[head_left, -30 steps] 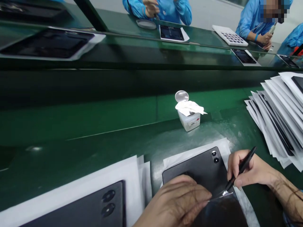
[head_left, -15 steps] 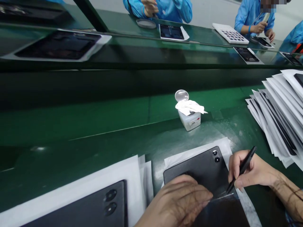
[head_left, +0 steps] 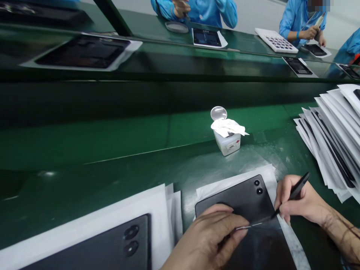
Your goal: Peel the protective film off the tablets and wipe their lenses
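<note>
A black tablet (head_left: 233, 198) lies back side up on white sheet material, its two camera lenses near the upper right corner. Across its lower part is a clear film (head_left: 261, 240) with a bright raised edge. My left hand (head_left: 213, 232) rests over the tablet, thumb and fingers closed on that film edge. On the right, my right hand (head_left: 295, 202) grips a slim black pointed tool (head_left: 299, 186), possibly tweezers. Its tip meets the film edge near the tablet's right side.
A second tablet (head_left: 92, 247) lies on white sheets at left. Behind stands a lidded bottle (head_left: 228, 144) with a white wipe (head_left: 227, 127) on top. A sheet-wrapped tablet stack (head_left: 332, 138) stands right. Tablets lie along the raised green line, where co-workers in blue sit opposite.
My left thumb and fingers have closed on the film edge, which now lifts between them. My right hand and the tool have shifted slightly up and right.
</note>
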Action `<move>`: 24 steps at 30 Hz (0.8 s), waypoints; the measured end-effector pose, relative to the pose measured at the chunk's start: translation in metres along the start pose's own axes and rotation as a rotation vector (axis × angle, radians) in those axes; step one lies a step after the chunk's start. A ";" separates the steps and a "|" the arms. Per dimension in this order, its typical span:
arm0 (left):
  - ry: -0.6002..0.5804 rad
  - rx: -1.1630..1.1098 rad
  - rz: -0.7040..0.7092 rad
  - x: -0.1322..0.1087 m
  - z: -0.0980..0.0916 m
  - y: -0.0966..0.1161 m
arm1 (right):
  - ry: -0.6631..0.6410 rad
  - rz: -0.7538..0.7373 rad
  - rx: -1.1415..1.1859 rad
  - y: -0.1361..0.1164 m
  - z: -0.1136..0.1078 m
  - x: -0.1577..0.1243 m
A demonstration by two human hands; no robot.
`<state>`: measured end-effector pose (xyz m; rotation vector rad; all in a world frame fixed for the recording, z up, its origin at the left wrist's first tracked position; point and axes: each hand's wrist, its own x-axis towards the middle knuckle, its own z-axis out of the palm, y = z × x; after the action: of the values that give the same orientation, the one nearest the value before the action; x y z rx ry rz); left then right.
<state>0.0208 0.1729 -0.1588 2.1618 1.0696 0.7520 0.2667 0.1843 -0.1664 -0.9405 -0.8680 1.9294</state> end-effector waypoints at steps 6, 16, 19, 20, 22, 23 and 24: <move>0.064 -0.039 0.015 -0.003 0.008 -0.009 | 0.348 -0.159 -0.169 0.015 -0.012 0.023; 0.037 -0.109 0.042 -0.002 0.004 -0.014 | 0.362 -0.158 -0.279 0.016 -0.006 0.024; 0.032 -0.103 0.017 -0.001 0.004 -0.012 | 0.360 -0.143 -0.313 0.013 -0.004 0.025; 0.033 -0.091 0.020 -0.001 0.005 -0.012 | 0.357 -0.139 -0.323 0.013 -0.004 0.025; 0.020 -0.034 0.029 0.001 0.007 -0.012 | 0.349 -0.137 -0.336 0.012 -0.004 0.025; 0.009 0.002 0.030 0.002 0.008 -0.011 | 0.338 -0.138 -0.340 0.011 -0.004 0.026; 0.008 0.032 0.038 0.005 0.010 -0.010 | 0.327 -0.139 -0.344 0.011 -0.004 0.026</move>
<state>0.0250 0.1795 -0.1714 2.2135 1.0545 0.7660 0.2559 0.2025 -0.1849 -1.3174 -1.0540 1.4786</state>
